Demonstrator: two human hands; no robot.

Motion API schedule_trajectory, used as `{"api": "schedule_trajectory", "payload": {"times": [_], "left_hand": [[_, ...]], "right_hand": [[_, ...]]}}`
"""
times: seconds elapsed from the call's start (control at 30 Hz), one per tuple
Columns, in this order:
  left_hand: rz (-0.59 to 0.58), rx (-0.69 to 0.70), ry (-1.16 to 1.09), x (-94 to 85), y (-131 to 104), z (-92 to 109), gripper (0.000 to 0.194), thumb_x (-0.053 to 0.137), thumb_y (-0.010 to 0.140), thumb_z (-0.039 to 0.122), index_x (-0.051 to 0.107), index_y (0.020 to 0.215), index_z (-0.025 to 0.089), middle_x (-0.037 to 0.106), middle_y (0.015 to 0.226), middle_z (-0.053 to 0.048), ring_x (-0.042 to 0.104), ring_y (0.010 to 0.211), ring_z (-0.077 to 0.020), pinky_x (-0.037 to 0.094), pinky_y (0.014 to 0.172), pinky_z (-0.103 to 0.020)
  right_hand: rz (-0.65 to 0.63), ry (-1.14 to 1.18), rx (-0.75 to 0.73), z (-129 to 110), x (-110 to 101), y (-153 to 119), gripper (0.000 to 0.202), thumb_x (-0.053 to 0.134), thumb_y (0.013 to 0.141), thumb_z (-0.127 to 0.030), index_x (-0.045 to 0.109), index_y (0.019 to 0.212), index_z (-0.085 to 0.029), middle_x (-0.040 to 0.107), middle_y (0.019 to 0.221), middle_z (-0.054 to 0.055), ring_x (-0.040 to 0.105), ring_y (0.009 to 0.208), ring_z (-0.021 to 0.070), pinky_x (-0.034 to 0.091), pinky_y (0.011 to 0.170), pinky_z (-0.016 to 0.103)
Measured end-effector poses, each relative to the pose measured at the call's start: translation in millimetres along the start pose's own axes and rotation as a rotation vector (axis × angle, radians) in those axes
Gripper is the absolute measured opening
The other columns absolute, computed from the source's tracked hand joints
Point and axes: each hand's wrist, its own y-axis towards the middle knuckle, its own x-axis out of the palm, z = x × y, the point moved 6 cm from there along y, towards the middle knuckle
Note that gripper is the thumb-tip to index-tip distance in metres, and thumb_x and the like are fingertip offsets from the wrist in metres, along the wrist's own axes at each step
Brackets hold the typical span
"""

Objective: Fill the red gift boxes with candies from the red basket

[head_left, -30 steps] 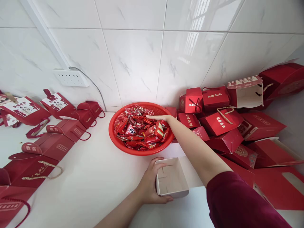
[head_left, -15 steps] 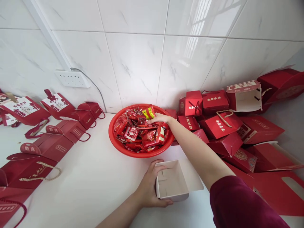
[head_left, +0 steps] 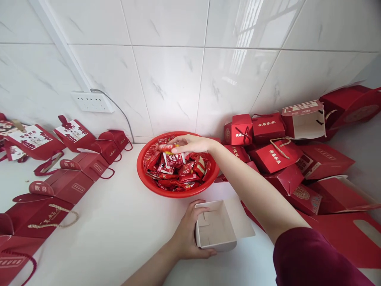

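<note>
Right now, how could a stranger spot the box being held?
Find the tiled wall, then the red basket of wrapped packets before it. Nearer the viewer, the left hand grips an open box. Only off-white shows on it, whereas the boxes to both sides show red.

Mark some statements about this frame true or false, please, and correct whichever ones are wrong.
1. The left hand holds an open box. True.
2. The right hand is inside that box. False: it is over the red basket, with a small packet at its fingers.
3. Red boxes lie on both sides of the basket, left and right. True.
4. The wall socket is to the right of the basket. False: it is on the left.
5. The inside of the held box is bright red. False: it is whitish.
6. The sleeve on the right arm is dark red. True.
</note>
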Motion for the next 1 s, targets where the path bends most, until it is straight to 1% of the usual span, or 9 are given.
{"api": "schedule_trajectory", "payload": {"times": [0.1, 0.17, 0.27, 0.37, 0.53, 0.67, 0.73, 0.83, 1.0], "left_hand": [[0.009, 0.001, 0.008, -0.5, 0.1, 0.5, 0.098, 0.084, 0.054, 0.047, 0.037, 0.139, 0.031, 0.034, 0.137, -0.012, 0.035, 0.132, -0.037, 0.038, 0.106, -0.052], [0.01, 0.001, 0.014, -0.6, 0.1, 1.0, 0.097, 0.084, 0.055, 0.048, 0.037, 0.139, 0.031, 0.033, 0.138, -0.012, 0.034, 0.133, -0.0373, 0.037, 0.106, -0.053], [0.005, -0.011, 0.014, 0.0, -0.3, 0.7, 0.096, 0.083, 0.056, 0.051, 0.038, 0.139, 0.031, 0.032, 0.139, -0.013, 0.033, 0.134, -0.0373, 0.036, 0.107, -0.053], [0.007, -0.015, 0.022, 0.4, -0.7, -0.3, 0.097, 0.083, 0.057, 0.053, 0.037, 0.139, 0.03, 0.032, 0.14, -0.014, 0.034, 0.133, -0.0377, 0.036, 0.107, -0.054], [0.012, -0.007, 0.017, 0.6, -0.4, -0.2, 0.096, 0.081, 0.058, 0.056, 0.038, 0.139, 0.027, 0.032, 0.14, -0.015, 0.035, 0.133, -0.0392, 0.036, 0.106, -0.055], [0.012, -0.002, 0.001, -0.1, -0.3, 1.1, 0.097, 0.083, 0.057, 0.053, 0.037, 0.139, 0.029, 0.032, 0.139, -0.014, 0.036, 0.132, -0.0383, 0.038, 0.105, -0.054], [0.007, -0.004, -0.003, 0.1, -0.3, 0.9, 0.097, 0.083, 0.057, 0.052, 0.036, 0.139, 0.031, 0.032, 0.139, -0.014, 0.036, 0.132, -0.0375, 0.038, 0.105, -0.053], [0.007, 0.001, 0.002, 0.3, -0.5, 0.7, 0.099, 0.083, 0.056, 0.051, 0.035, 0.14, 0.031, 0.033, 0.139, -0.013, 0.035, 0.133, -0.0372, 0.038, 0.106, -0.053], [0.088, 0.002, 0.043, -9.4, -2.3, -0.7, 0.094, 0.082, 0.058, 0.051, 0.037, 0.138, 0.029, 0.037, 0.134, -0.013, 0.039, 0.129, -0.0369, 0.037, 0.105, -0.053]], "right_hand": [[0.179, -0.129, -0.099, -14.2, 0.7, -15.3, 0.043, 0.062, 0.088, -0.051, 0.061, 0.119, -0.021, 0.061, 0.128, 0.007, 0.061, 0.111, 0.0219, 0.053, 0.086, 0.032], [0.276, -0.311, -0.133, -16.2, 8.2, -27.9, 0.037, 0.061, 0.089, -0.049, 0.062, 0.113, -0.02, 0.064, 0.121, 0.006, 0.062, 0.105, 0.0212, 0.05, 0.088, 0.032], [0.182, -0.659, -0.061, -3.3, 34.6, -43.3, 0.039, 0.073, 0.08, -0.044, 0.061, 0.109, -0.021, 0.067, 0.111, 0.006, 0.064, 0.097, 0.0223, 0.049, 0.081, 0.031], [0.088, -0.94, 0.035, 15.8, 49.7, -55.1, 0.038, 0.077, 0.075, -0.026, 0.06, 0.109, -0.022, 0.068, 0.106, 0.006, 0.065, 0.095, 0.0241, 0.046, 0.077, 0.029], [0.274, -1.074, 0.151, 31.3, 24.0, -60.7, 0.028, 0.055, 0.08, -0.002, 0.063, 0.1, -0.02, 0.068, 0.103, 0.01, 0.063, 0.098, 0.0271, 0.043, 0.078, 0.031], [0.545, -1.149, 0.289, 30.3, -5.2, -57.5, 0.035, 0.04, 0.087, 0.001, 0.056, 0.116, -0.008, 0.058, 0.119, 0.026, 0.054, 0.112, 0.0367, 0.041, 0.09, 0.044], [0.602, -1.164, 0.303, 26.9, -8.0, -49.5, 0.035, 0.036, 0.09, -0.001, 0.054, 0.12, -0.005, 0.054, 0.124, 0.029, 0.05, 0.118, 0.0385, 0.037, 0.096, 0.048], [0.554, -1.143, 0.265, 26.0, -0.9, -27.6, 0.033, 0.036, 0.093, -0.005, 0.055, 0.12, -0.01, 0.055, 0.126, 0.023, 0.049, 0.12, 0.0342, 0.039, 0.098, 0.045], [0.276, -1.03, 0.247, 51.8, 12.0, 8.4, 0.023, 0.056, 0.096, -0.024, 0.06, 0.117, -0.016, 0.062, 0.119, 0.01, 0.06, 0.107, 0.0229, 0.05, 0.092, 0.04]]}}
